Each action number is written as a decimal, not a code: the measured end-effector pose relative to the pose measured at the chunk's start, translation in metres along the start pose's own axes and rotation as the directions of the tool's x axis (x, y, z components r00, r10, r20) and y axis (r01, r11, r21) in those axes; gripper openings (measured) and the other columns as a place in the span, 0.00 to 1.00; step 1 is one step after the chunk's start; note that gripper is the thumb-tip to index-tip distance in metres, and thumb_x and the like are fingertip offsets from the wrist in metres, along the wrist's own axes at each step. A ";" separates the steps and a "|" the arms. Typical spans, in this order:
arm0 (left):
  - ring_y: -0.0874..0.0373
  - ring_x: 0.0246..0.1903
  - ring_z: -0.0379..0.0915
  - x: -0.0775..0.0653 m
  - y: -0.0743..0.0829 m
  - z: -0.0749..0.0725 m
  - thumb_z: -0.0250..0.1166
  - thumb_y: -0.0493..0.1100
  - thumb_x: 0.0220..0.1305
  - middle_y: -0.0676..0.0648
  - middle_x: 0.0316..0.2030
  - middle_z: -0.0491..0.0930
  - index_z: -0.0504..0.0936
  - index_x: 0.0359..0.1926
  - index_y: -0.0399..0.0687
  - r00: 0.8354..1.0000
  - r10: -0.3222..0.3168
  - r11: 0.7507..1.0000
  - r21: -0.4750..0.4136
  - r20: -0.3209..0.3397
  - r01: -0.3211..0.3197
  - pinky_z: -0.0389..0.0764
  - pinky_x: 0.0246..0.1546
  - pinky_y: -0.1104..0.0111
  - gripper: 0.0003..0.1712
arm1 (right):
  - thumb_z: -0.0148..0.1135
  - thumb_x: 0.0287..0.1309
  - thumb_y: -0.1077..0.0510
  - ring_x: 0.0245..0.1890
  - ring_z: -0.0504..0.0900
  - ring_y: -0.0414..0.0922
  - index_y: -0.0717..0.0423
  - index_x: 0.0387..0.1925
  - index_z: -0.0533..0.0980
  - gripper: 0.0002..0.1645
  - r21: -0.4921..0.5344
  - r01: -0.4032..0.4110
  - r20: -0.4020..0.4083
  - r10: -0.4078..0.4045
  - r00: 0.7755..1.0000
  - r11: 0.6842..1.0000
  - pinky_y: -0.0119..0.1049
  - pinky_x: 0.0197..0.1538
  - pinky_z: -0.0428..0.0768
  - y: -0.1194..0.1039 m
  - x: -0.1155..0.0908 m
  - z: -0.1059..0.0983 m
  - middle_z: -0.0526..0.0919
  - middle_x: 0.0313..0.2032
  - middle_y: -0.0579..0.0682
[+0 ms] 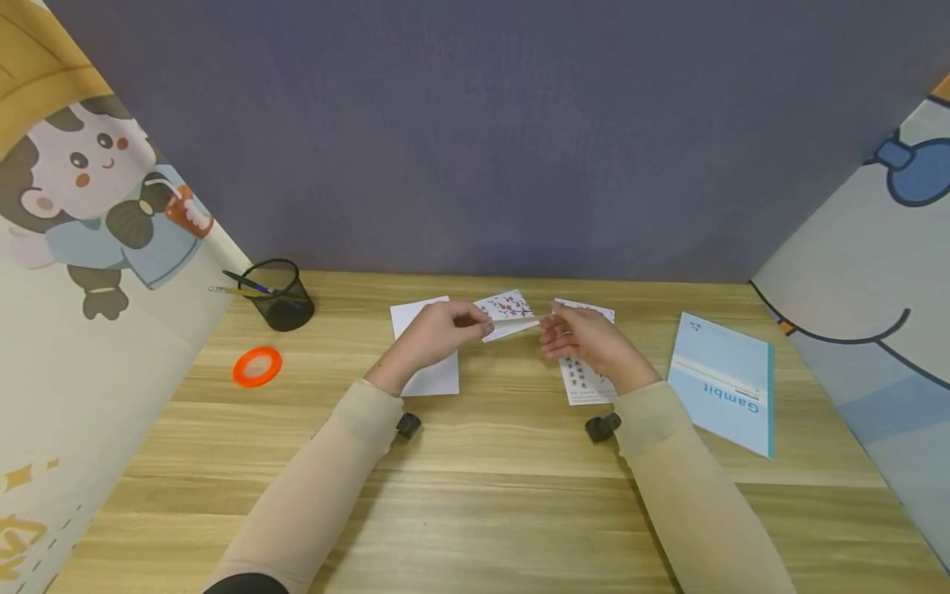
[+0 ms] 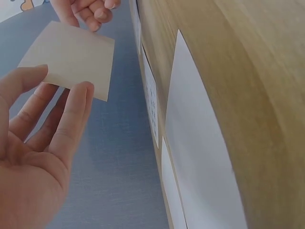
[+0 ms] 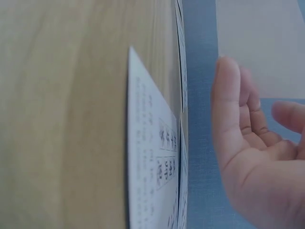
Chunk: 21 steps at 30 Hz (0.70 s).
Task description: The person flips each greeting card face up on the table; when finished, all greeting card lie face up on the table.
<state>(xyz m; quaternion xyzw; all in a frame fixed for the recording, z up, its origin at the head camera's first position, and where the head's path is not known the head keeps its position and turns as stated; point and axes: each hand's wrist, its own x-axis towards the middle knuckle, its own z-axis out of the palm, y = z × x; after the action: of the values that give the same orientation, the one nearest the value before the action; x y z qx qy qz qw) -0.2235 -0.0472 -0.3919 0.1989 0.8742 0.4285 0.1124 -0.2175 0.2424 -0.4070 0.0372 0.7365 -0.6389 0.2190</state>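
My left hand pinches a small, thin, squarish sheet of paper by one edge, thumb on one face and fingers on the other. The sheet is off the table, nearly edge-on in the head view. Close to its opposite edge is my right hand, its fingers loosely bent and its thumb apart from them in the right wrist view. Whether it touches the sheet is unclear. Below the left hand lies a blank white sheet. Beneath the right lies a printed card. A blossom-patterned card lies between them.
A black mesh pen cup holding pens and a pencil stands at the back left. In front of it lies an orange ring-shaped roll. A light blue "Gambit" notebook lies at the right. A dark partition rises behind the table.
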 end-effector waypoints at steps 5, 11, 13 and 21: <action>0.57 0.55 0.85 -0.002 0.001 0.000 0.69 0.55 0.74 0.56 0.50 0.90 0.91 0.49 0.63 1.000 0.021 1.000 0.009 0.010 -0.021 0.86 0.61 0.57 0.09 | 0.44 0.84 0.38 0.38 0.88 0.45 0.76 0.67 0.68 0.42 0.019 -0.014 -0.001 0.014 1.000 1.000 0.38 0.52 0.91 0.002 0.003 -0.001 0.83 0.40 0.50; 0.57 0.55 0.85 -0.003 0.002 0.001 0.70 0.55 0.72 0.55 0.51 0.90 0.91 0.50 0.61 0.999 0.038 0.999 0.009 0.013 -0.038 0.85 0.62 0.57 0.11 | 0.47 0.83 0.38 0.38 0.89 0.44 0.74 0.72 0.65 0.42 0.027 -0.029 -0.003 0.029 1.000 0.999 0.38 0.53 0.91 0.002 0.002 -0.002 0.84 0.37 0.48; 0.57 0.55 0.86 -0.004 0.002 0.001 0.71 0.54 0.71 0.54 0.50 0.91 0.91 0.49 0.60 0.999 0.042 0.999 0.003 0.012 -0.042 0.85 0.62 0.58 0.11 | 0.48 0.84 0.40 0.38 0.89 0.44 0.71 0.76 0.62 0.42 0.026 -0.035 -0.002 0.035 0.999 0.999 0.38 0.53 0.91 0.003 0.001 -0.002 0.85 0.37 0.48; 0.58 0.55 0.86 -0.004 0.002 0.001 0.71 0.49 0.68 0.54 0.50 0.91 0.92 0.50 0.58 0.999 0.025 1.000 -0.012 0.025 -0.025 0.85 0.62 0.58 0.11 | 0.50 0.84 0.47 0.42 0.88 0.45 0.67 0.82 0.53 0.41 0.012 -0.027 0.014 0.027 1.000 1.000 0.36 0.54 0.91 0.004 0.001 -0.002 0.84 0.47 0.56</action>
<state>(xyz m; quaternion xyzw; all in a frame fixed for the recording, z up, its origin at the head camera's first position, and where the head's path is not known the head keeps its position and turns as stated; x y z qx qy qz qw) -0.2189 -0.0471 -0.3911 0.2143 0.8677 0.4324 0.1191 -0.2179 0.2451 -0.4104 0.0442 0.7305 -0.6407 0.2324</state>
